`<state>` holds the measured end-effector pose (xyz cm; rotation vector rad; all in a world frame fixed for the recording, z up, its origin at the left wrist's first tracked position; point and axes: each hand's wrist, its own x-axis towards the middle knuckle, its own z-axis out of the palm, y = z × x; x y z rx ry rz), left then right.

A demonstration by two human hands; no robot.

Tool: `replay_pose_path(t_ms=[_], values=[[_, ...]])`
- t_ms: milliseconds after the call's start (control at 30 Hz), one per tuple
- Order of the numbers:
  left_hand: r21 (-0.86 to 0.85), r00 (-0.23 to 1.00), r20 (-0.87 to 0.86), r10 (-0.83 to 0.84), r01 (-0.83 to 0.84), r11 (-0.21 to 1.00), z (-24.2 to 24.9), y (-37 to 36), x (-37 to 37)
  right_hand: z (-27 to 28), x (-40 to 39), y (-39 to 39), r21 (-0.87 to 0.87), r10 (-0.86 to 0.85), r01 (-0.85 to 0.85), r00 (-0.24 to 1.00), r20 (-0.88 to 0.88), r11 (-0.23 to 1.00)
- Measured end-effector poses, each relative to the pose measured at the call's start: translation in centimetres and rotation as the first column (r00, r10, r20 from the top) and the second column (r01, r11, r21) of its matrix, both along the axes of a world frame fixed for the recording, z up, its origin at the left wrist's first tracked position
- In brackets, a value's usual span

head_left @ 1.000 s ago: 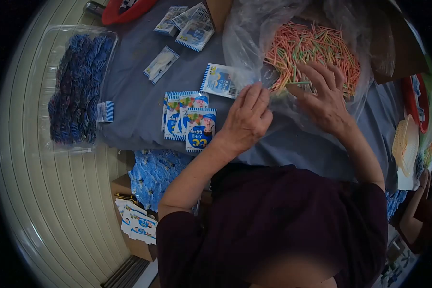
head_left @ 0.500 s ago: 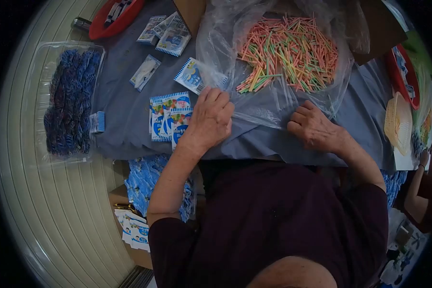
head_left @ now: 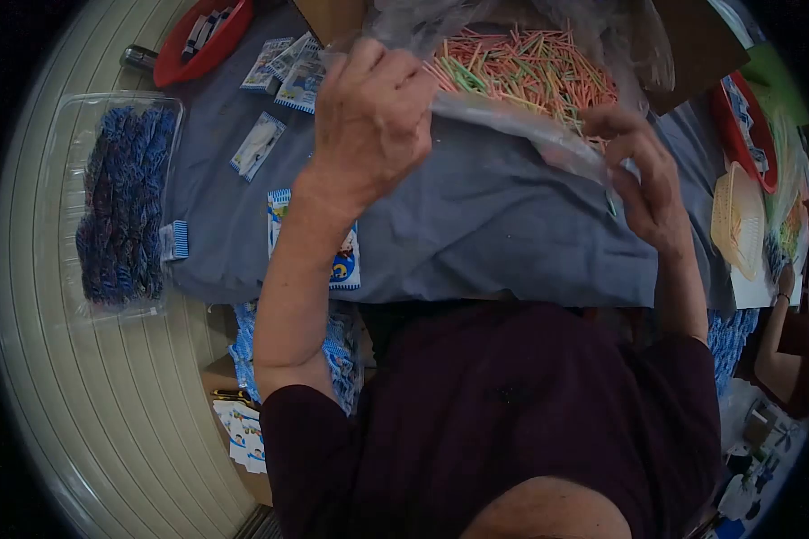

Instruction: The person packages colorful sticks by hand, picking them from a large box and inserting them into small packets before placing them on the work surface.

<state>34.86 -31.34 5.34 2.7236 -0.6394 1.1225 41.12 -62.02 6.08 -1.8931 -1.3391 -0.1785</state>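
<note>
A clear plastic bag lies open at the back of the table, its near edge lifted and stretched between my two hands. Inside it is a heap of thin pink, green and yellow sticks. My left hand is closed on the bag's left edge, raised above the cloth. At the right end of that edge, the curled fingers of my right hand hold the film. A green stick shows just below the bag near my right hand. Printed blue-and-white packets lie partly behind my left forearm.
Grey cloth covers the table. To the left stand a clear tray of dark blue bundles and a red basket. A cream basket and another red basket are at the right, near another person's arm.
Both hands have risen from the cloth and spread apart, lifting the bag's near edge. My left hand has moved up and left, my right hand up and right.
</note>
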Motion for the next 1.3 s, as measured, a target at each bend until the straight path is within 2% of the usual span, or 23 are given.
replay_pose_path(t_ms=[33,67,100,133,200,267,333,467,533,600,667,733,800,833,867,933,967,1033,1100,1167,1233,1300], values=[[0.008,0.996,-0.077,-0.051,0.052,0.999,0.2,-0.1,-0.8,-0.2,-0.5,-0.4,0.003,-0.003,0.003,1.0,0.0,1.0],[0.012,0.995,-0.077,-0.056,0.057,0.998,-0.4,-0.5,-1.8,-0.7,-1.1,-0.9,-0.134,0.076,-0.082,0.996,-0.054,0.988],[0.023,0.961,-0.259,-0.099,0.108,0.994,-2.1,-0.7,-3.2,-1.3,-1.6,-1.3,-0.264,0.147,-0.173,0.982,-0.118,0.949],[0.022,0.892,-0.434,-0.129,0.154,0.988,-3.9,-0.8,-4.5,-2.3,-2.1,-1.5,-0.262,0.148,-0.175,0.982,-0.119,0.949],[0.026,0.876,-0.472,-0.103,0.131,0.991,-7.1,-1.5,-6.1,-4.4,-2.9,-1.3,-0.547,0.225,-0.31,0.949,-0.219,0.778],[0.035,0.86,-0.505,-0.076,0.108,0.994,-8.1,-1.9,-7.0,-4.9,-3.8,-0.5,-0.566,0.189,-0.267,0.963,-0.193,0.78],[-0.184,0.835,-0.545,-0.075,-0.033,0.982,-7.8,-2.3,-7.4,-4.7,-4.2,-0.1,-0.589,0.144,-0.212,0.976,-0.16,0.78],[-0.253,0.829,-0.558,-0.038,-0.126,0.959,-8.4,-2.3,-7.2,-3.8,-3.9,0.6,-0.625,0.179,-0.229,0.973,-0.143,0.746],[-0.254,0.846,-0.532,-0.036,-0.118,0.96,-8.8,-3.5,-6.7,-3.4,-4.2,1.4,-0.634,0.211,-0.243,0.969,-0.127,0.734],[-0.242,0.845,-0.535,-0.012,-0.14,0.96,-9.5,-4.7,-6.2,-2.5,-4.4,2.3,-0.676,0.069,-0.189,0.977,-0.2,0.713],[-0.221,0.852,-0.524,-0.011,-0.124,0.967,-9.8,-4.1,-6.1,-2.1,-4.5,2.8,-0.68,0.046,-0.176,0.978,-0.206,0.712],[-0.381,0.863,-0.472,-0.179,-0.017,0.924,-9.7,-3.6,-6.6,-1.7,-4.5,2.9,-0.686,0.015,-0.154,0.979,-0.203,0.712],[-0.382,0.893,-0.422,-0.158,-0.017,0.924,-6.9,-1.9,-7.0,-1.8,-4.7,2.9,-0.708,-0.064,-0.132,0.968,-0.243,0.694],[-0.422,0.925,-0.362,-0.116,-0.051,0.905,-6.0,-0.7,-7.2,-2.1,-4.7,2.7,-0.701,-0.041,-0.14,0.971,-0.234,0.699],[-0.461,0.951,-0.302,-0.068,-0.084,0.884,-4.8,0.8,-7.5,-2.6,-4.6,2.4,-0.659,-0.058,-0.124,0.967,-0.247,0.742],[-0.221,0.848,-0.45,0.281,-0.411,0.884,-2.5,5.7,-7.9,-3.2,-4.7,2.6,-0.608,-0.063,-0.111,0.964,-0.258,0.786],[-0.083,0.744,-0.475,0.47,-0.569,0.818,-1.9,8.3,-7.7,-3.3,-4.7,2.7,-0.608,-0.096,-0.102,0.954,-0.285,0.788],[0.113,0.552,-0.464,0.693,-0.739,0.664,-3.0,13.7,-6.9,-3.3,-4.8,2.6,-0.61,-0.132,-0.088,0.942,-0.307,0.788],[0.152,0.548,-0.471,0.691,-0.721,0.676,-6.7,17.3,-6.8,-3.3,-4.8,2.9,-0.642,-0.099,-0.066,0.971,-0.217,0.764],[0.202,0.543,-0.481,0.688,-0.696,0.69,-9.2,19.1,-6.9,-3.6,-4.7,2.8,-0.634,-0.124,-0.072,0.958,-0.259,0.77],[0.119,0.691,-0.361,0.626,-0.631,0.766,-10.5,19.4,-6.9,-4.1,-4.9,2.7,-0.624,-0.179,-0.061,0.932,-0.314,0.779],[0.133,0.71,-0.368,0.601,-0.599,0.79,-10.8,20.3,-6.6,-4.1,-4.7,2.6,-0.616,-0.154,-0.083,0.934,-0.321,0.784]])
